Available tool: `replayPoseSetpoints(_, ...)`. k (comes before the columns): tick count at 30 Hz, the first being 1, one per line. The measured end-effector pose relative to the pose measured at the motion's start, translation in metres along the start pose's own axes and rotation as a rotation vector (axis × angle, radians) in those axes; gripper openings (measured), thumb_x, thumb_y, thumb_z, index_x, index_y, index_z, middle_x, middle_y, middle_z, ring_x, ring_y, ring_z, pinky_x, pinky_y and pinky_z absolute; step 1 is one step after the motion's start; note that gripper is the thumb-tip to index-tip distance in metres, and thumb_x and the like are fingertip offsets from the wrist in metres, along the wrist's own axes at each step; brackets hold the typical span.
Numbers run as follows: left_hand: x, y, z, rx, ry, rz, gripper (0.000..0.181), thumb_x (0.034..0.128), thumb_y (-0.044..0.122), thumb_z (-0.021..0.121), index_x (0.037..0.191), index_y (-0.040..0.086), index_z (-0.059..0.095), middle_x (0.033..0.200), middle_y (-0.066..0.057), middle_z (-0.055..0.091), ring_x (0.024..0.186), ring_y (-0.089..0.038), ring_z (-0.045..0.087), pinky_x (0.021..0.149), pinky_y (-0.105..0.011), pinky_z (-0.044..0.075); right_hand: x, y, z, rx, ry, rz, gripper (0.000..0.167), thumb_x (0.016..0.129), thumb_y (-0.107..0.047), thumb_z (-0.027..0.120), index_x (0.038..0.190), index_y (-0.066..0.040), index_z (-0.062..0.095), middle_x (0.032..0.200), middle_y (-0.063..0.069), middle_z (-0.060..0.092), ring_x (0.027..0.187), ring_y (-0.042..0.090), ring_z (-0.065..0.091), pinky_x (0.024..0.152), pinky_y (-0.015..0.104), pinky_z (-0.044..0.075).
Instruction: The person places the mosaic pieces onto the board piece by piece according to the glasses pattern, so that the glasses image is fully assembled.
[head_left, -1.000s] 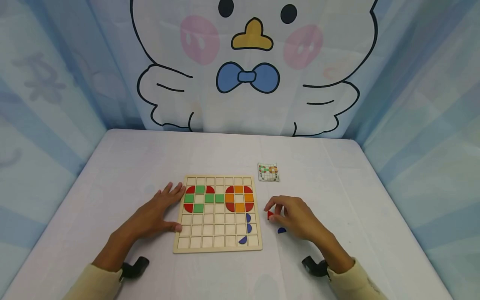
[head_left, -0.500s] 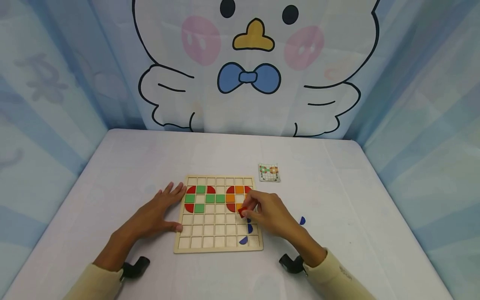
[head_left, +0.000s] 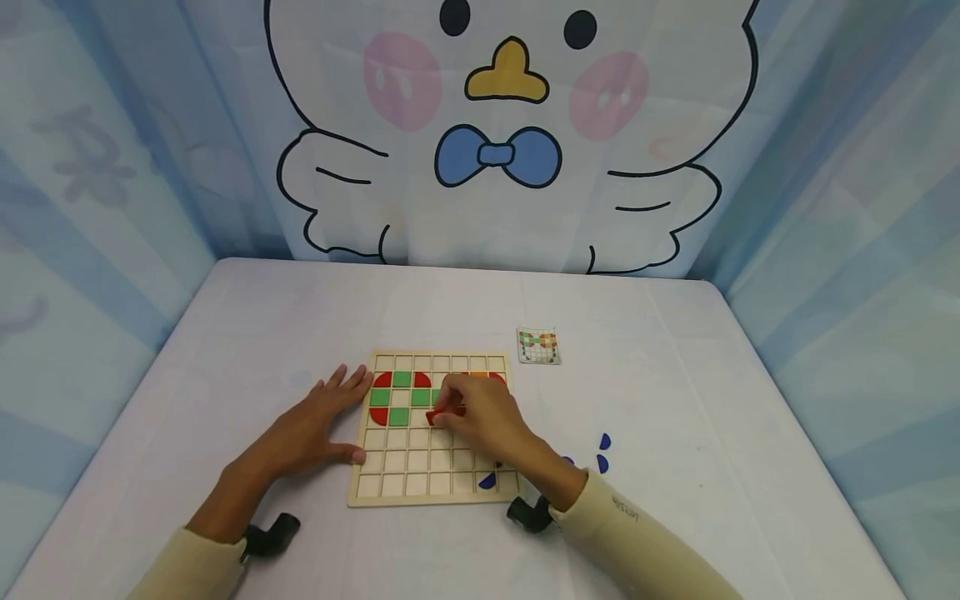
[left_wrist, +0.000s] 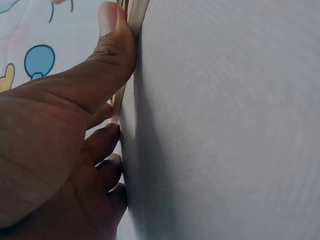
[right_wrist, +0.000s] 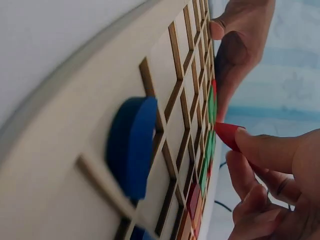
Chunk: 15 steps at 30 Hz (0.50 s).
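Observation:
My right hand [head_left: 480, 417] pinches a red quarter-circle tile [head_left: 432, 417] between thumb and fingers, over the middle of the wooden grid board [head_left: 405, 483]. In the right wrist view the red tile [right_wrist: 228, 135] points toward the grid, close to the green squares. Whether it touches the board cannot be told. My left hand [head_left: 311, 429] rests against the board's left edge, its fingers extended; the left wrist view shows the thumb [left_wrist: 112, 45] along that edge. Red quarter-circles and green squares [head_left: 399, 415] fill cells at upper left. My right hand hides most of the orange and red group.
A blue half-circle tile [head_left: 487, 481] lies on the board at lower right; another is mostly hidden by my right wrist. Several blue half-circles [head_left: 604, 441] lie on the white table right of the board. A small pattern card [head_left: 538, 346] lies beyond the board's top right corner.
My right hand has carried the red tile from the table right of the board leftward, over to the board's middle. The left hand stays at the edge.

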<state>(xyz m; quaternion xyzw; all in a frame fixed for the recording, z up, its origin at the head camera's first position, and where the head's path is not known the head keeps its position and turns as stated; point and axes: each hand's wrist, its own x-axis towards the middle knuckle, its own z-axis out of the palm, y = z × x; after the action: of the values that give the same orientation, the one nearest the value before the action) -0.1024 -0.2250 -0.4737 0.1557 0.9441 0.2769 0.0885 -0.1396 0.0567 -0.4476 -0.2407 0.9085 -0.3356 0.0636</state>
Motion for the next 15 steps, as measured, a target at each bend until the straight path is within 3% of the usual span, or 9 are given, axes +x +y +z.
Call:
replayPoseSetpoints(6,0.000,0.001,0.000,0.010,-0.004,-0.006,0.116,0.0759,0.043,0.093,0.168,0.010,0.031,0.176,-0.016,0.025,0.164,-0.047,0.014,0.131,-0.069,0.016,0.013,-0.007,0.010,-0.054,-0.010,0.009,0.016,0.089,-0.013,0.086,0.088,-0.018,0.071,0.077,-0.006,0.070,0.069,0.008,0.058,0.057,0.022,0.044)
replayPoseSetpoints(15,-0.001,0.001,-0.001,0.000,-0.002,-0.001,0.116,0.0757,0.042,0.094,0.168,0.009,0.031,0.176,-0.017,0.025,0.164,-0.048,0.014,0.131,-0.070,0.016,0.027,-0.012,0.018,-0.117,-0.071,0.050,0.015,0.092,-0.015,0.084,0.085,-0.019,0.071,0.072,-0.008,0.064,0.065,0.009,0.057,0.053,0.021,0.043)
